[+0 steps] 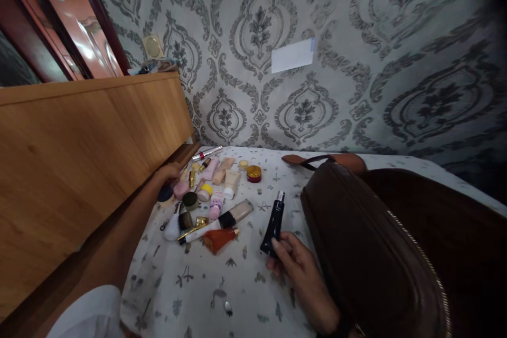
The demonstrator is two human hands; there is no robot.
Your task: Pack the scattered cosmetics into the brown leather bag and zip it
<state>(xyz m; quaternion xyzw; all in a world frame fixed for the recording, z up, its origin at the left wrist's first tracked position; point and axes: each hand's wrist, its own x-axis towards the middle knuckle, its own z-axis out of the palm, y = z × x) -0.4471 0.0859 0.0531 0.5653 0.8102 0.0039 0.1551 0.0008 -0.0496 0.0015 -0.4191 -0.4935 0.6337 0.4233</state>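
My right hand (pixel 295 264) is closed around the lower end of a dark navy cosmetic tube (pixel 274 224), whose silver tip points up and away. It is left of a dark brown leather bag (pixel 356 243). My left hand (pixel 169 172) reaches to the far left side of the makeup, its fingers curled beside a round jar with a navy lid (pixel 165 194); what they hold, if anything, is hidden. Nearby lie a pink jar (pixel 181 190), a yellow-lidded jar (pixel 205 191), a beige tube (pixel 231 184), a foundation bottle (pixel 237 214), an orange bottle (pixel 218 240) and a makeup brush (pixel 173 227).
A patterned white cloth (pixel 206 296) covers the surface. Along the left runs a wooden panel (pixel 99 148), and a wallpapered wall (pixel 253 95) stands behind. A red-and-gold jar (pixel 254 173) sits towards the back. The bag's brown strap (pixel 348 162) lies near the wall.
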